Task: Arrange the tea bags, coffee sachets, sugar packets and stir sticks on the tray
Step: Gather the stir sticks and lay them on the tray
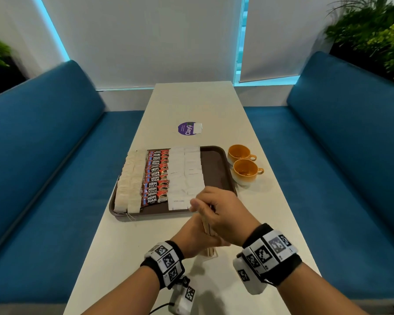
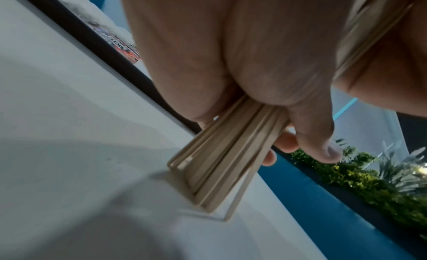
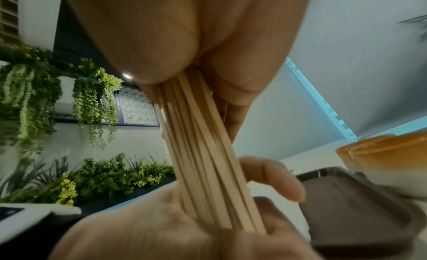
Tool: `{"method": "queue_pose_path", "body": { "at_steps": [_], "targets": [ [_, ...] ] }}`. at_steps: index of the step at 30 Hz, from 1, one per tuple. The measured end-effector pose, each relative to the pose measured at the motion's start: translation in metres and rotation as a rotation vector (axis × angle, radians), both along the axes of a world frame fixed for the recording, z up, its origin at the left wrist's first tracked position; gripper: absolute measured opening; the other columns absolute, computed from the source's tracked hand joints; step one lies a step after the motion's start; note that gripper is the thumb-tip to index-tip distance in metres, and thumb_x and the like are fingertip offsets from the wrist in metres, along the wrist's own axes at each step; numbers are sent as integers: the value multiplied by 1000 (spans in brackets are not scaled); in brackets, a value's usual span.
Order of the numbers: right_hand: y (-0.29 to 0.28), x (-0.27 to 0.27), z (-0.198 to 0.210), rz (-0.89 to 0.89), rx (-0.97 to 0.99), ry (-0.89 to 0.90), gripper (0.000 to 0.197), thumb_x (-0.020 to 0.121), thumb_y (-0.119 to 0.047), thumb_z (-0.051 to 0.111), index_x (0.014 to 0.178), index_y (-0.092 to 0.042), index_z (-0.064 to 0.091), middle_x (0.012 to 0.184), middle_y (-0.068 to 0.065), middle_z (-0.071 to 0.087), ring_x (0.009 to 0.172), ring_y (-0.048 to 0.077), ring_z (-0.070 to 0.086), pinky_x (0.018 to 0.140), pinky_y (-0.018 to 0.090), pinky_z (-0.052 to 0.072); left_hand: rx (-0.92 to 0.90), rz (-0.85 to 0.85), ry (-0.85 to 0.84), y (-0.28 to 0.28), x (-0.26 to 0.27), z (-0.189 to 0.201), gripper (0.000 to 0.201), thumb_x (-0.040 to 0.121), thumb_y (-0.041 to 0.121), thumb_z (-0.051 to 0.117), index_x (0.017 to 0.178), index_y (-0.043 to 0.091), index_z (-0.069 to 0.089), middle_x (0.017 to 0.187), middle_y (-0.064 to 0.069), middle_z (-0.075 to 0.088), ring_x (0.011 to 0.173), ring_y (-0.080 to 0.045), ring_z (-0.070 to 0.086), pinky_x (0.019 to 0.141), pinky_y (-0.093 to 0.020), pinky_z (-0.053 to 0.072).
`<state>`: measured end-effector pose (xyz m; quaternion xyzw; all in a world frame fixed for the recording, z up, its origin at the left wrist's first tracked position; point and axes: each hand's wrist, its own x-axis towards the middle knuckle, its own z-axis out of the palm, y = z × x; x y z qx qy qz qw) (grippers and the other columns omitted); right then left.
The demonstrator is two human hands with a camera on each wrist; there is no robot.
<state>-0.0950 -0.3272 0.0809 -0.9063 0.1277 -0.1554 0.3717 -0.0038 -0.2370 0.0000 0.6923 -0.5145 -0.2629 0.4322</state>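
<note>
Both hands hold one bundle of wooden stir sticks [image 1: 208,228] upright in front of the tray. My left hand [image 1: 195,237] grips the bundle low; its bottom ends [image 2: 209,181] stand on the white table. My right hand [image 1: 216,210] grips the upper part of the sticks [image 3: 203,141]. On the brown tray [image 1: 215,169] lie rows of pale tea bags [image 1: 130,178], red coffee sachets [image 1: 156,176] and white sugar packets [image 1: 187,173]. The tray's right strip is bare.
Two orange cups [image 1: 245,165] stand just right of the tray. A purple round sticker [image 1: 187,128] lies further back on the table [image 1: 191,103]. Blue benches [image 1: 43,167] flank both sides, with plants behind.
</note>
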Motion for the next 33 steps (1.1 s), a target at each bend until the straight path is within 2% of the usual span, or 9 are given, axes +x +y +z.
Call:
{"method": "queue_pose_path", "body": {
  "at_steps": [7, 9, 11, 14, 18, 22, 25, 30, 33],
  "targets": [
    [3, -9, -5, 0, 138, -117, 45, 99, -55, 50, 92, -21, 78, 91, -12, 62, 92, 7, 62, 80, 27, 52, 52, 45, -134, -1, -7, -11, 45, 82, 28, 74, 114, 41, 45, 112, 24, 50, 106, 17, 49, 90, -4, 41],
    [4, -6, -5, -3, 121, -197, 37, 98, -48, 56, 92, -18, 76, 92, -11, 62, 90, 10, 62, 79, 29, 53, 18, 65, -177, -3, -2, -20, 40, 88, 25, 67, 126, 24, 53, 106, 14, 59, 95, 9, 50, 88, -14, 51],
    [5, -4, -7, 4, 94, -259, 32, 100, -41, 55, 88, -18, 74, 90, -11, 62, 89, 10, 61, 78, 28, 52, 69, 14, -191, -5, 3, -14, 50, 91, 13, 70, 137, 6, 51, 100, 17, 55, 88, 2, 53, 80, -8, 46],
    [2, -2, -12, -4, 86, -215, 43, 96, -52, 57, 77, -15, 70, 80, -9, 60, 78, 11, 58, 71, 31, 51, 80, -72, -236, -6, 0, -21, 47, 92, 22, 72, 134, 8, 54, 112, 15, 42, 106, 2, 41, 79, -2, 27],
    [3, -2, -14, -33, 143, -197, 56, 87, -65, 59, 74, -11, 68, 81, -7, 56, 77, 13, 56, 69, 30, 50, 143, -75, -227, -8, -2, -19, 32, 88, 19, 75, 114, 21, 56, 101, 19, 47, 93, 9, 43, 76, 3, 32],
    [5, -5, -10, 4, 223, -197, 43, 93, -53, 65, 77, -14, 65, 79, -4, 59, 76, 17, 57, 71, 41, 52, 76, 98, -262, -13, -5, -9, 29, 91, 16, 67, 113, 20, 49, 99, 12, 47, 90, 4, 39, 74, -2, 37],
    [5, -3, -8, 10, 237, -171, 4, 97, -25, 67, 98, -22, 69, 86, -8, 66, 83, 16, 64, 79, 37, 56, 132, 36, -227, -15, -1, -19, 37, 85, 19, 75, 110, 30, 50, 102, 16, 51, 91, 7, 40, 77, -14, 47],
    [5, 0, -8, -19, 280, -151, 35, 105, -8, 46, 121, -30, 67, 82, -6, 64, 79, 13, 63, 76, 27, 56, 306, -69, -125, -6, 9, -22, 31, 82, 28, 79, 109, 21, 65, 93, 11, 66, 88, -7, 62, 83, -30, 57],
    [8, 1, -3, -12, 274, -128, 30, 105, -10, 47, 110, -24, 73, 76, -12, 63, 74, 8, 59, 69, 25, 49, 272, -81, -118, -5, 5, -18, 41, 90, 14, 73, 126, 22, 55, 96, 18, 57, 87, 5, 59, 82, -12, 50]
  ]
}}
